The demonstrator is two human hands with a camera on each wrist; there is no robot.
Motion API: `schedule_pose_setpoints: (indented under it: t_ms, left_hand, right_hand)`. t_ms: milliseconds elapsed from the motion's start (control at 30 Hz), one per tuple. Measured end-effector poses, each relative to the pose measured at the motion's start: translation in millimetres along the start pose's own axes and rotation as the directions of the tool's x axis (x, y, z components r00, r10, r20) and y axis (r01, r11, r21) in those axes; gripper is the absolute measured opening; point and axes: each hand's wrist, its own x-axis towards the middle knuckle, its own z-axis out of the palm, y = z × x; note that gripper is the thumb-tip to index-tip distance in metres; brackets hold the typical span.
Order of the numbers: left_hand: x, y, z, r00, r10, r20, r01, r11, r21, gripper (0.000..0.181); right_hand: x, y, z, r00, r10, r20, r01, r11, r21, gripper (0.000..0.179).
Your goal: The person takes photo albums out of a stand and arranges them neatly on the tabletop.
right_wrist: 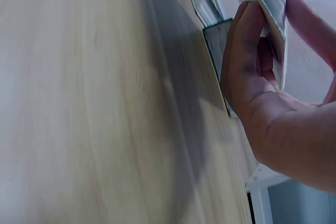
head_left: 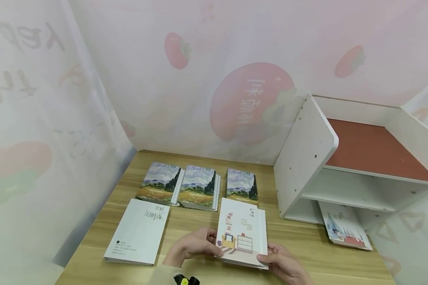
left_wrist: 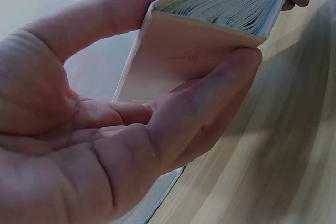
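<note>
Both hands hold one white book (head_left: 247,225), its cover printed with a yellow armchair and a chest of drawers, raised a little above the table. My left hand (head_left: 196,243) grips its left edge, thumb on the front cover. At the lower right corner, my right hand (head_left: 283,263) pinches the book with thumb and fingers. In the left wrist view, the left hand (left_wrist: 121,124) bends round the spine (left_wrist: 173,51), and the page edges show. The right wrist view has the right hand (right_wrist: 262,87) on the book's edge (right_wrist: 270,14).
Behind the held book, three books with a painted landscape cover (head_left: 197,186) lie in a row. A white book (head_left: 139,231) with Chinese writing lies at left. On the right stands a white shelf unit (head_left: 303,158) with a red-brown panel; an illustrated book (head_left: 344,227) lies in its bottom compartment.
</note>
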Motion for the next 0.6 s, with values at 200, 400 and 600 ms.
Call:
schedule_pose_setpoints:
  t_ms: [200, 400, 600]
  left_hand:
    - [-12.8, 0.8, -16.1, 1.0, -0.012, -0.007, 0.012, 1.0, -0.005, 0.045]
    - [-26.8, 2.0, -29.0, 0.998, -0.014, -0.058, 0.016, 0.999, 0.035, 0.047]
    - [-40.4, -0.5, -41.8, 0.994, -0.044, -0.098, 0.047, 0.999, 0.025, 0.053]
  right_hand:
    - [14.7, 1.4, 17.3, 1.0, -0.021, -0.018, 0.02, 1.0, -0.024, 0.056]
    - [33.4, 7.4, 35.0, 0.997, -0.065, -0.037, 0.062, 0.995, -0.077, 0.053]
    - [50.0, 11.2, 50.9, 0.996, -0.065, -0.068, 0.058, 0.993, -0.099, 0.052]
